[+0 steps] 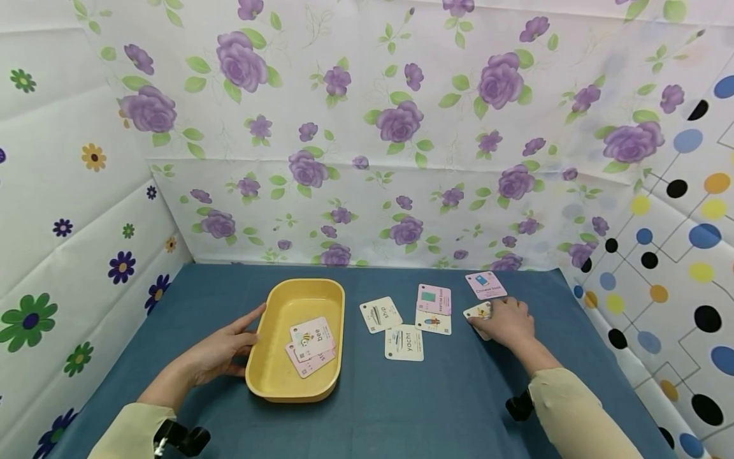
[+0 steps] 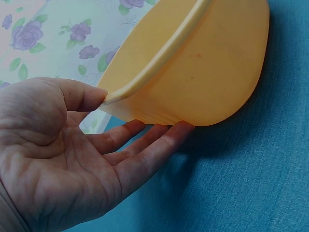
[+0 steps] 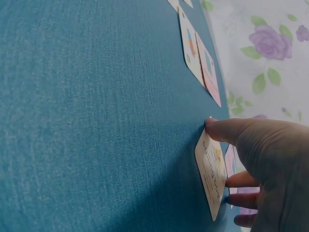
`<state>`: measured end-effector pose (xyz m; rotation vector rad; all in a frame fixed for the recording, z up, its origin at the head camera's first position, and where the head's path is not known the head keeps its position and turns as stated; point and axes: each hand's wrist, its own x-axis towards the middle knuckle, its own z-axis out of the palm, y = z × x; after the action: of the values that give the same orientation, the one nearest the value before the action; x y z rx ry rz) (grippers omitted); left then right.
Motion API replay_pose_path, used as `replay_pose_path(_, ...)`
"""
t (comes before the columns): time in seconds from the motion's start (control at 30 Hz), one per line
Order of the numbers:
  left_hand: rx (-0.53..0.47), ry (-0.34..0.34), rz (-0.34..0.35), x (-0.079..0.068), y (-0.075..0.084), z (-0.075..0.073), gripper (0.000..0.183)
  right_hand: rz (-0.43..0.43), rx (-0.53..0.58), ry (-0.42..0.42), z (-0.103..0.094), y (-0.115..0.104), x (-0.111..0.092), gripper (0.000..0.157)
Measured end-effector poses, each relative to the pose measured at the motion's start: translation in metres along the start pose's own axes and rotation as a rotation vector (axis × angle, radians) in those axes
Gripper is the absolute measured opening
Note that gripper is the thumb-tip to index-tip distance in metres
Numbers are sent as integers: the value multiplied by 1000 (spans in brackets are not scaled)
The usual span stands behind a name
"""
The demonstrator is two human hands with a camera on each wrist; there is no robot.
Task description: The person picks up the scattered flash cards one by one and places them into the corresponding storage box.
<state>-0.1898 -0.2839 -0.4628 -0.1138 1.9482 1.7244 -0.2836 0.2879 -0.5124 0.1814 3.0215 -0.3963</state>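
A yellow plastic tray [image 1: 338, 331] stands on the blue cloth at left. It holds several flashcards, the top one a bee card [image 1: 312, 338]. My left hand [image 1: 220, 350] grips its left side; in the left wrist view the thumb touches the rim and the fingers meet the lower edge. At right, my right hand [image 1: 507, 322] pinches a white sailing boat card [image 3: 211, 169] by its edges, thumb at one corner and fingers opposite. That card lies low by the cloth; whether it is raised I cannot tell. Just behind lies a pink Chinese book card [image 1: 486, 285].
Between the hands lie a ship card [image 1: 381, 315], a yacht card [image 1: 404, 343], a pink exercise book card [image 1: 434, 298] and a white card with a small picture [image 1: 432, 322]. Flowered sheeting [image 1: 355, 159] rises behind the table; patterned sheets flank it.
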Motion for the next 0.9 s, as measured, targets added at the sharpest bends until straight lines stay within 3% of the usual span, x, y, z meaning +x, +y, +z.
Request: replay_pose_path(0.9,-5,-1,-6,-1,1,1,71,46,68,24,-6,-1,2,84)
